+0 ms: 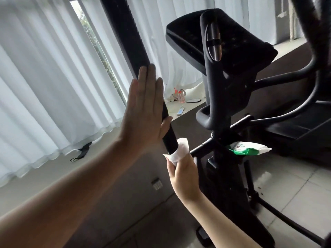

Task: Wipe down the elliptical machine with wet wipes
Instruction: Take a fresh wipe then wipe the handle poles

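Clamping right hand (184, 176) fingers on the limp, likely tear-prone wet wipe (180, 151) wrapped round the stiff handlebar (125, 33) at its lower end, with left hand (143, 108) pressed flat above, fingers straight and together.

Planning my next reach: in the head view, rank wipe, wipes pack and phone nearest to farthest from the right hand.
1. wipe, held by the right hand.
2. wipes pack, rightward, on the machine.
3. phone, back on the sill.

Likely a home: curtains (44, 77), tiles (295, 185), elliptical machine (227, 97).
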